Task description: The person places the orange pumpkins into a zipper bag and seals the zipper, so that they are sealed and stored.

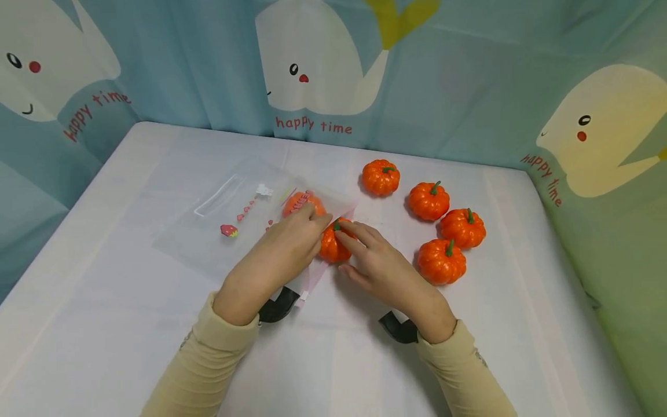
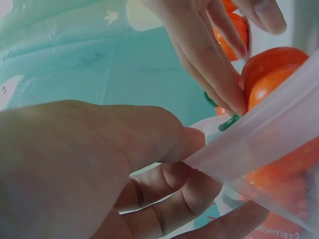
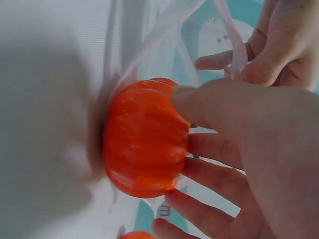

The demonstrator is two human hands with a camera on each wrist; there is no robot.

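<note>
A clear zip bag [image 1: 208, 231] printed with small strawberries and hearts lies on the table, its pink-edged mouth facing right. Inside it, an orange toy pumpkin [image 1: 294, 202] shows through the plastic. My left hand [image 1: 281, 246] pinches the bag's rim [image 2: 214, 157] between thumb and fingers and lifts it. At the mouth, my right hand [image 1: 388, 266] holds a second orange pumpkin [image 3: 144, 139] with a green stem, thumb on one side and fingertips on the other. The left wrist view shows the raised plastic overlapping part of this pumpkin.
Several more orange pumpkins [image 1: 442, 262] stand on the right side of the white table [image 1: 94, 278], one of them [image 1: 381, 178] farther back. A blue-green curtain [image 1: 448, 87] with whale prints hangs behind the table and around its sides.
</note>
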